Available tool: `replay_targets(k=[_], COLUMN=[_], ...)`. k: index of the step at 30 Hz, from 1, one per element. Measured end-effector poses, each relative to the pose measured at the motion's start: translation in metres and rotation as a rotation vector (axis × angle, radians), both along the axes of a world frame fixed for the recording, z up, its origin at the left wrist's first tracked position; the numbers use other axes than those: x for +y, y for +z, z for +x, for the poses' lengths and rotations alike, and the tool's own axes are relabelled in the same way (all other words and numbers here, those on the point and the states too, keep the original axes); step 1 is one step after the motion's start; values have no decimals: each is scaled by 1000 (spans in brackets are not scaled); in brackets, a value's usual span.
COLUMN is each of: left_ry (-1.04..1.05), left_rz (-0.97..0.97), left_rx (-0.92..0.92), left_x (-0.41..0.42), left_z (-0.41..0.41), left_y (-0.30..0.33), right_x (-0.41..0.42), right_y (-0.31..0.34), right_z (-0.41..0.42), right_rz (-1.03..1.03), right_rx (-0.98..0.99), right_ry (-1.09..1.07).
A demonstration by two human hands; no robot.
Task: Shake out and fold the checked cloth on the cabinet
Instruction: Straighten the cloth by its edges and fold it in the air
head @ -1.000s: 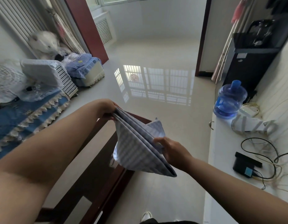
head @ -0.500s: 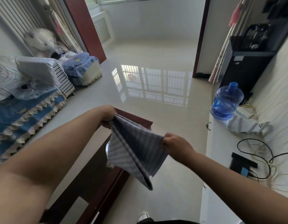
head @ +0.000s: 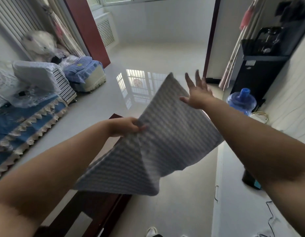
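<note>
Now, cloth (head: 167, 139) airborne, flared wide between both arms, blurred. Left hand (head: 125, 127) pinching one corner, fingers curled round it. Right hand (head: 197, 95) up beside the far edge, fingers spread straight, gripping nothing. Cabinet (head: 247, 211) at right.

Cloth (head: 167, 139) pale blue-grey with fine white check; floor (head: 158, 57) glossy off-white; water jug (head: 241, 101) translucent blue; dispenser (head: 257, 72) black; bedspread (head: 16, 122) blue with cream scalloped trim; door frame (head: 87, 28) dark red.
</note>
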State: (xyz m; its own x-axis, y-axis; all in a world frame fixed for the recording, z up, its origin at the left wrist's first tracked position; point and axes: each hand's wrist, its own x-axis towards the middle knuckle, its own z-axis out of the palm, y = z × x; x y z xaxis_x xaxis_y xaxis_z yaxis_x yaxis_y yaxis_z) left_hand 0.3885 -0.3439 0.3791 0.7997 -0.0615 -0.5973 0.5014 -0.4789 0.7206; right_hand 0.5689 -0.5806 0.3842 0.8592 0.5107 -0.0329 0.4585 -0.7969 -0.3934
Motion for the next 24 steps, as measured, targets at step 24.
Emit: replay_targets(k=[24], left_ry=[414], left_rz=[-110], left_rx=[-426], left_x=[11], left_z=[-37], left_y=[121], right_x=[-27], right_y=[-243], right_z=[-153], right_rz=[1008], right_rx=[1231], right_ry=[-735])
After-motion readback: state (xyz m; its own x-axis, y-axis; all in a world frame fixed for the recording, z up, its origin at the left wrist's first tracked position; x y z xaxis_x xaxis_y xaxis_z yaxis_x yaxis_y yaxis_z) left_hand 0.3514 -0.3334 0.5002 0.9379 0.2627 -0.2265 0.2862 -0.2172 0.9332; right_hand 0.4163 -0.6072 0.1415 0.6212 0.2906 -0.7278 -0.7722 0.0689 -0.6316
